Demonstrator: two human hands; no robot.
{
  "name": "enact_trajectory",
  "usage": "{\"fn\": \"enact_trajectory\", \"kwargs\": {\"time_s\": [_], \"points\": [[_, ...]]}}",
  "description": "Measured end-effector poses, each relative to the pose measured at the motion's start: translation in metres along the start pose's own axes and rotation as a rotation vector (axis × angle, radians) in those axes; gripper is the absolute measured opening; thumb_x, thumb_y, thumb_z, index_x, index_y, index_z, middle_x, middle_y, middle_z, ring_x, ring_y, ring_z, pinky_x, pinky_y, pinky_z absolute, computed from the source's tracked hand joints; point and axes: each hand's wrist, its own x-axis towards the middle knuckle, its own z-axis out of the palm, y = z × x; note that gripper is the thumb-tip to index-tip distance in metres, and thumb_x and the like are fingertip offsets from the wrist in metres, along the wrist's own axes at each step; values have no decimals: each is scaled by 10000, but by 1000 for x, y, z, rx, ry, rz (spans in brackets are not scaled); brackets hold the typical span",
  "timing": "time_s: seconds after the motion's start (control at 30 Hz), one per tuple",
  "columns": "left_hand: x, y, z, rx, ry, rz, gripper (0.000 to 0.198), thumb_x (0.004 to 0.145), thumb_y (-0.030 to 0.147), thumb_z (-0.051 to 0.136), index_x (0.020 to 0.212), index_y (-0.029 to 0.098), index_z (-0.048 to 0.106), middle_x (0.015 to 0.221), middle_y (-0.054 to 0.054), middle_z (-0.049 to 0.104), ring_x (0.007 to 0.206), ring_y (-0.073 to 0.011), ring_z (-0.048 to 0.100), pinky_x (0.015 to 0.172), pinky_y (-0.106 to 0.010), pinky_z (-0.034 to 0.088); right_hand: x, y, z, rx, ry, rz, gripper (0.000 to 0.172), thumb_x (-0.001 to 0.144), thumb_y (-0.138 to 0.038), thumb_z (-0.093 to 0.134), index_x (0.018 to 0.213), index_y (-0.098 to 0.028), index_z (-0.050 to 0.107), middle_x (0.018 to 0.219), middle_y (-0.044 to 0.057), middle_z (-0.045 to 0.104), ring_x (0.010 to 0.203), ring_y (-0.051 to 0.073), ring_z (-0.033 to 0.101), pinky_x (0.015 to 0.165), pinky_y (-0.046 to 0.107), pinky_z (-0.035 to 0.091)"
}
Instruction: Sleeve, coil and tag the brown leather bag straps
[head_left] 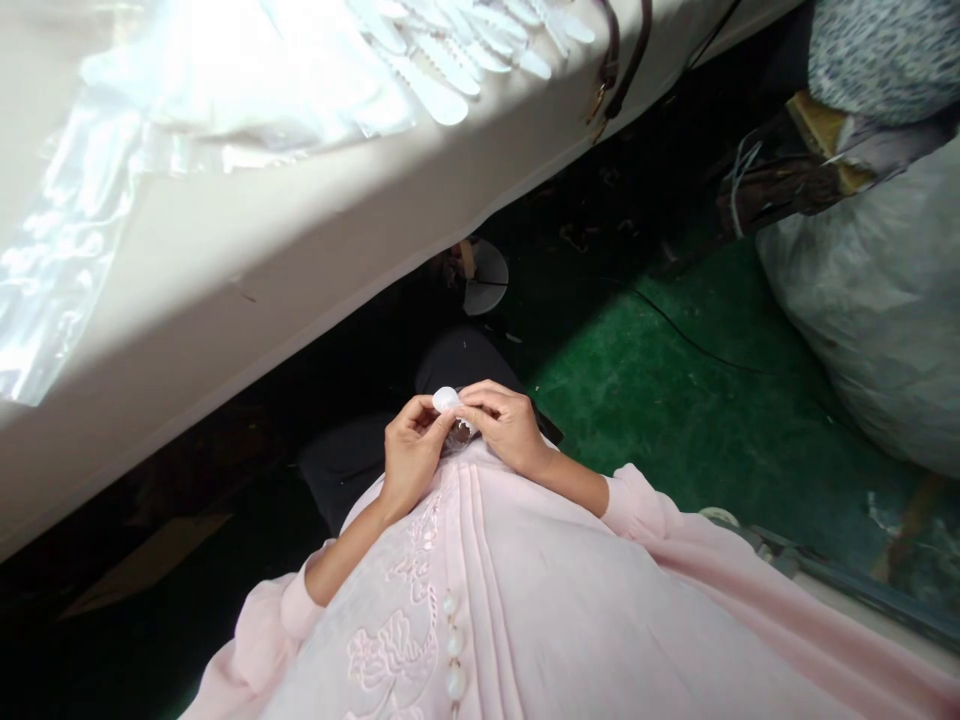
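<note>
Close to my waist, both hands meet on a small white plastic piece with a rounded end. A toothed white edge shows just below that end, much like the pieces on the table. My left hand pinches it from the left, thumb and fingers closed. From the right, the fingers of my right hand are closed on it too. Something dark and shiny, perhaps clear wrapping, lies under the fingers; I cannot make it out. On the table are several loose white plastic pieces with rounded ends and toothed edges.
A pale-covered table runs along the left and front. Clear plastic bags lie on it, bright with glare. Brown straps hang over its edge. A large whitish sack stands right, on the green floor.
</note>
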Motion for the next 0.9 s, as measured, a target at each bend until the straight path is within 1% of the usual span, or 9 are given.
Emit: {"fn": "enact_trajectory", "kwargs": {"time_s": [0.07, 0.13, 0.23, 0.37, 0.5, 0.6, 0.7, 0.8, 0.9], "points": [[-2, 1, 1, -63, -1, -14, 238, 782, 365, 754, 866, 171, 647, 755, -2, 674, 644, -126, 618, 599, -221, 494, 1, 0, 0, -2, -57, 11, 210, 858, -374, 719, 814, -173, 763, 870, 63, 718, 749, 138, 627, 696, 251, 494], [-3, 1, 1, -83, -25, -12, 240, 806, 375, 732, 882, 168, 640, 769, -11, 688, 650, -129, 634, 604, -222, 504, 1, 3, 0, 28, -96, 82, 227, 833, -395, 740, 801, -172, 766, 807, 47, 700, 703, 129, 606, 649, 243, 478], [-4, 2, 0, -51, -42, 0, 209, 849, 367, 694, 890, 166, 652, 764, -14, 695, 642, -128, 638, 606, -222, 508, 2, 7, 1, 139, -82, 218, 260, 759, -414, 791, 765, -157, 759, 753, 31, 673, 637, 109, 564, 571, 224, 439], [-4, 2, 0, 43, -4, 37, 172, 866, 344, 676, 872, 173, 684, 784, -9, 692, 690, -126, 628, 644, -216, 497, 3, 9, 4, 283, -76, 323, 286, 692, -405, 831, 727, -140, 729, 717, 21, 678, 615, 97, 560, 570, 216, 433], [-3, 5, 1, 71, 52, 18, 170, 842, 339, 690, 840, 170, 693, 763, -3, 674, 682, -125, 605, 643, -218, 482, 4, 6, 5, 304, -97, 357, 323, 714, -441, 804, 744, -133, 710, 708, 19, 683, 612, 97, 567, 563, 209, 430], [-2, 7, 1, 60, 59, -15, 176, 831, 341, 693, 824, 165, 690, 741, -3, 665, 669, -127, 601, 647, -225, 483, 3, 5, 6, 239, -111, 356, 334, 746, -457, 766, 748, -130, 697, 697, 20, 677, 591, 91, 545, 538, 202, 408], [-2, 5, 1, 56, 69, -24, 175, 842, 341, 679, 829, 167, 682, 735, -5, 657, 665, -132, 603, 650, -233, 484, 4, 6, 9, 168, -78, 356, 313, 745, -431, 751, 723, -134, 655, 688, 23, 667, 575, 88, 519, 515, 196, 389], [-3, 1, 2, 116, 83, 63, 154, 870, 324, 655, 840, 175, 679, 754, -11, 650, 672, -135, 600, 648, -240, 474, 7, 9, 11, 135, -50, 385, 304, 715, -397, 755, 681, -151, 580, 635, 1, 627, 545, 83, 497, 489, 188, 372], [-4, -1, 2, 274, 63, 259, 136, 905, 282, 620, 833, 187, 684, 802, -25, 652, 724, -146, 605, 672, -251, 471, 10, 11, 11, 178, -88, 430, 287, 670, -340, 768, 701, -158, 548, 621, -21, 612, 531, 75, 508, 498, 181, 384]]}}
